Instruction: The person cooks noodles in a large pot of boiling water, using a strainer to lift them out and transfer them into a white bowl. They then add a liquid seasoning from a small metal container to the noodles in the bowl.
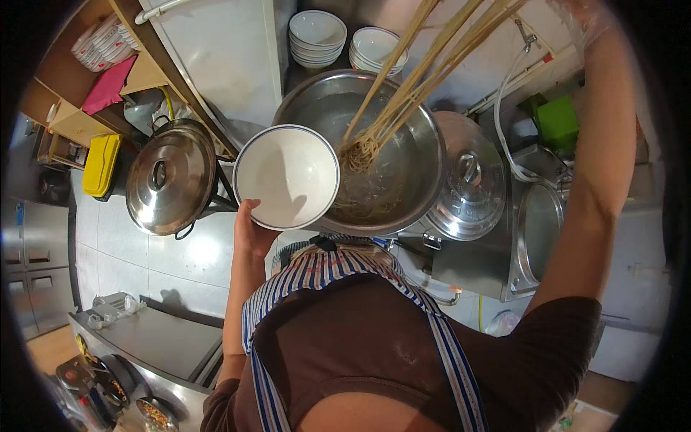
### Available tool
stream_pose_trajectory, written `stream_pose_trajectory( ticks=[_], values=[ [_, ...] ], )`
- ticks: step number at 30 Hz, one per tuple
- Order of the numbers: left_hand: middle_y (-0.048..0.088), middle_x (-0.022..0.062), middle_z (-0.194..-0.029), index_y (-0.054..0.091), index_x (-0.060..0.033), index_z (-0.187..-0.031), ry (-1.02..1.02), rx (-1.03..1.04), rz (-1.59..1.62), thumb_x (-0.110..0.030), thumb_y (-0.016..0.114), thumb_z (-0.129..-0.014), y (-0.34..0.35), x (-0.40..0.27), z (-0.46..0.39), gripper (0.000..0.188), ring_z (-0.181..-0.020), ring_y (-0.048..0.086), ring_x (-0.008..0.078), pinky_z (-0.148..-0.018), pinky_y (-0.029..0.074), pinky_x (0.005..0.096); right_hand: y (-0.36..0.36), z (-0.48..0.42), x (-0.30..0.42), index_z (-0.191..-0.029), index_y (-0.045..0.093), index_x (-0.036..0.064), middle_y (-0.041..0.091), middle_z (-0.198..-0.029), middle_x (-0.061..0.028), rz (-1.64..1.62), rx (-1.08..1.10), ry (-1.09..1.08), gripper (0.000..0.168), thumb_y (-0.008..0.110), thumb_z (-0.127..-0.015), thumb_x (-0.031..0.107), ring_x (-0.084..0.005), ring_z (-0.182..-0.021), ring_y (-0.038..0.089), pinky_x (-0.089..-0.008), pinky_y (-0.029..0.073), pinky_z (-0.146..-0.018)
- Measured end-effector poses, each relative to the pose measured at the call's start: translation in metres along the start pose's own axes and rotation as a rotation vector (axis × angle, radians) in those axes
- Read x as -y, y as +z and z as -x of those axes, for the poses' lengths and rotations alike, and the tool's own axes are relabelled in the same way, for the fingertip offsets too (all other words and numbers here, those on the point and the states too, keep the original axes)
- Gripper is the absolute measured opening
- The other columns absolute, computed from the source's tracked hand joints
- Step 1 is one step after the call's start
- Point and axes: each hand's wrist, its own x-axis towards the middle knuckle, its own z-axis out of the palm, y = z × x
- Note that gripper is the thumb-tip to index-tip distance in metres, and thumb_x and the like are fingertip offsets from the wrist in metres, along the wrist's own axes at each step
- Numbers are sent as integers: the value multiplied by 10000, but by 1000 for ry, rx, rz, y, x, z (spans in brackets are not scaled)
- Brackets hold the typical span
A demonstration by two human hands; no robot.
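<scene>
With my left hand [255, 232] I hold an empty white bowl [287, 175] with a blue rim line, thumb over its edge, beside a large metal basin [436, 162] of liquid. Long brown noodles [402, 102] stretch in strands from the top edge of the picture down into the basin, where they gather in a tangled bunch near the bowl. More noodles lie under the liquid near the basin's front. High at the top right is my right hand [586, 19], blurred and cut by the picture's rim; its fingers and its hold on the strands cannot be made out.
Stacked bowls [318, 35] stand behind the basin. A lidded metal pot [167, 178] is to the left, a round lid [469, 178] to the right. A hose [503, 119] hangs near a sink [540, 237]. A metal counter [156, 335] lies at the lower left.
</scene>
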Motion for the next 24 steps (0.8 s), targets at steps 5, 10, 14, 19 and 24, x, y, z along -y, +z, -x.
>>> stream_pose_trajectory(
  ticks=[5,10,14,19,24],
  values=[
    [415,203,-1322,344,-18,-1347,-12,22,26,-220,457,-768,5,2,-5,624,-1207,433,381,-982,377,548,12,-6,-62,-990,604,53,582,-826,-19,112,133,82,316,672,-834,319,-111,-732,520,-251,443,-630],
    [413,195,-1322,343,-17,-1347,-10,-81,-17,-224,469,-761,4,1,0,634,-1203,437,377,-978,379,548,101,-3,-218,-956,625,70,602,-781,-15,214,66,268,282,651,-828,320,-102,-669,537,-262,443,-607],
    [427,189,-1313,352,-16,-1340,-11,-35,-40,-226,487,-748,10,1,-1,643,-1203,441,368,-985,376,536,168,35,-332,-1063,603,46,642,-1003,-143,421,148,265,326,591,-824,267,-261,-914,630,-406,475,-787],
    [449,182,-1298,357,-10,-1337,12,-89,-39,-214,470,-769,4,0,1,614,-1185,461,342,-960,396,512,238,97,-334,-967,658,14,641,-1017,-197,838,336,405,212,538,-832,127,-350,-962,620,-430,506,-802],
    [462,161,-1290,385,-35,-1327,2,-43,-25,-218,472,-766,3,1,-1,596,-1188,464,328,-964,399,498,292,126,-353,-942,659,-12,651,-998,-196,763,699,322,243,556,-831,179,-337,-939,636,-419,510,-777]
  ],
)
